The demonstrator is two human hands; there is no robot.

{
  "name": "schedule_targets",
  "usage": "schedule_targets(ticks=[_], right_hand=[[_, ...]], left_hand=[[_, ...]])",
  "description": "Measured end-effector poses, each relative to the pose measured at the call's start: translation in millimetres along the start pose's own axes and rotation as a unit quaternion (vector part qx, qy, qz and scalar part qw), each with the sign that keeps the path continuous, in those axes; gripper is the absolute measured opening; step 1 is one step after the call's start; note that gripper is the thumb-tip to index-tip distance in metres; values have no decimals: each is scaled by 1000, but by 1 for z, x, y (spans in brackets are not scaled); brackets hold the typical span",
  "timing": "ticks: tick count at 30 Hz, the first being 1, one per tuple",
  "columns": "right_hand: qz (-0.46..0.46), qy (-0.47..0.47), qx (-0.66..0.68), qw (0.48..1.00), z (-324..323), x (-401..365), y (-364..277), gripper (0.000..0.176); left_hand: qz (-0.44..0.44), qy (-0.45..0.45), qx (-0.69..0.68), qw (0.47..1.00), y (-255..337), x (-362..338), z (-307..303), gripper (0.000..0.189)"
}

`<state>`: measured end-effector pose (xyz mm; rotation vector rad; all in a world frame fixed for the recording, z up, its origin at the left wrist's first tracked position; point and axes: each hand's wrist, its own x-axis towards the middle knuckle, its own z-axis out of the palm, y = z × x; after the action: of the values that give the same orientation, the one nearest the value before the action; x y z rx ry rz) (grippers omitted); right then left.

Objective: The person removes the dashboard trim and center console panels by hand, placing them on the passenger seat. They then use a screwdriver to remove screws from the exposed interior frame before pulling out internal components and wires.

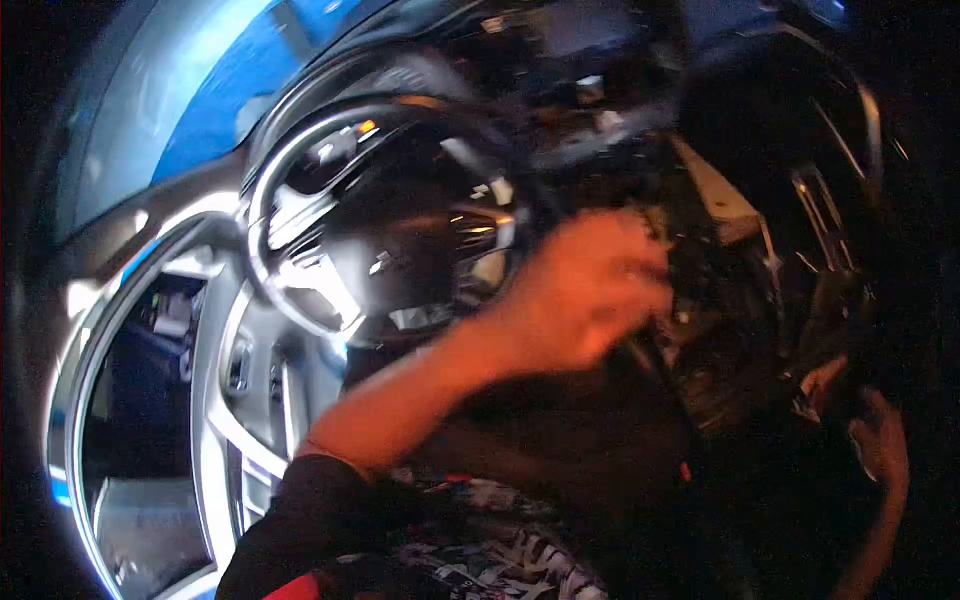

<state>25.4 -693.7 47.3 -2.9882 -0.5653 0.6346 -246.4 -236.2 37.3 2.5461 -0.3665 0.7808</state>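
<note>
The wheel [400, 255] fills the middle left of the tilted view, its silver spokes and dark hub lit, its rim running up toward the windshield [170, 110], where blue shows outside. The left hand [585, 290] crosses in front of the wheel's right rim, and its bare forearm rises from a dark sleeve [310, 510] at the bottom. The hand lies just beside the rim and against the dark dash [745, 300] to the right of the wheel. Its grip is curled, with the fingers [640, 275] bent in toward the dash, but motion blur hides whether they pinch anything. A pale trim piece [715, 195] sits just above the knuckles. The right hand [880, 450] hangs low at the far right in deep shadow, well apart from the left, and its grip cannot be made out.

The door [215, 400] curves down the left side with a silver frame. The dark recess [140, 400] inside it holds a few pale shapes too blurred to name.

Patterned cloth [500, 565] covers the lap under the forearm. The forearm nearly fills the narrow gap between wheel and lap. The right half of the cabin is black, so its edges cannot be read.
</note>
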Motion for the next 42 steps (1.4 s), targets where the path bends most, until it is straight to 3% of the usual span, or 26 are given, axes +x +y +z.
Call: schedule_targets(ticks=[1, 2, 4, 5, 7, 9, 12, 15, 16, 19, 20, 21, 22, 23, 27, 29, 31, 33, 36, 38, 40, 42], right_hand=[[-11, -12, 50, 999, 5, 9, 15, 63], [-19, -24, 50, 998, 8, 10, 14, 61], [-37, -47, -1, 998, 4, 8, 4, 59], [-49, -44, -21, 998, 2, 4, 5, 58], [-78, -26, -30, 996, 1, -2, 10, 59], [-96, -27, -14, 995, -8, -5, 9, 62], [-169, -18, -34, 985, -22, -19, -26, 64], [-311, 54, -66, 947, 2, 4, 16, 59], [-326, 46, -61, 942, 3, 3, 12, 59], [-242, 18, -34, 970, 9, -19, -2, 53], [-199, 27, -27, 979, 15, -35, -2, 51], [-156, 36, -20, 987, 20, -50, -2, 49], [-122, 68, -22, 990, 25, -67, 6, 47], [-89, 101, -27, 991, 31, -89, 12, 46], [215, 210, -73, 951, 103, -225, 4, 46], [193, 235, -258, 917, 154, -279, -28, 49], [104, 240, -413, 872, 195, -301, -84, 55], [103, 287, -405, 862, 206, -289, -127, 60], [79, 327, -426, 840, 220, -282, -107, 56], [121, 289, -433, 845, 221, -278, -107, 61], [141, 284, -432, 844, 223, -272, -106, 65], [127, 301, -428, 843, 226, -271, -104, 71]], left_hand=[[-25, 68, 24, 997, -3, 6, -45, 25], [-28, 82, 99, 991, -9, 10, -90, 23], [-18, 74, 273, 959, -20, 4, -168, 21], [-32, 8, 343, 939, -23, -5, -207, 28], [-107, -44, 476, 872, -24, -28, -254, 36], [-264, -20, 568, 779, -6, -48, -267, 44], [-217, 50, 454, 863, -67, -121, -317, 41], [-229, 47, 248, 940, -86, -143, -314, 50], [-281, 65, 121, 950, -79, -139, -306, 58], [-306, 80, 47, 947, -69, -117, -299, 52], [-143, -27, 107, 983, -86, -113, -307, 59], [-157, -35, 202, 966, -95, -115, -298, 58], [-143, -72, 183, 970, -91, -106, -300, 61], [-203, -52, 90, 974, -90, -103, -293, 62], [-170, 13, 95, 981, -104, -119, -291, 65], [-139, -2, 156, 978, -108, -120, -297, 66], [-172, -1, 174, 970, -104, -119, -294, 67], [-193, -9, 208, 959, -102, -125, -297, 67], [-214, -16, 266, 940, -105, -131, -305, 64], [-253, -26, 309, 916, -107, -139, -320, 64], [-296, -46, 262, 917, -115, -146, -340, 64], [-338, -80, 112, 931, -125, -154, -361, 64]])
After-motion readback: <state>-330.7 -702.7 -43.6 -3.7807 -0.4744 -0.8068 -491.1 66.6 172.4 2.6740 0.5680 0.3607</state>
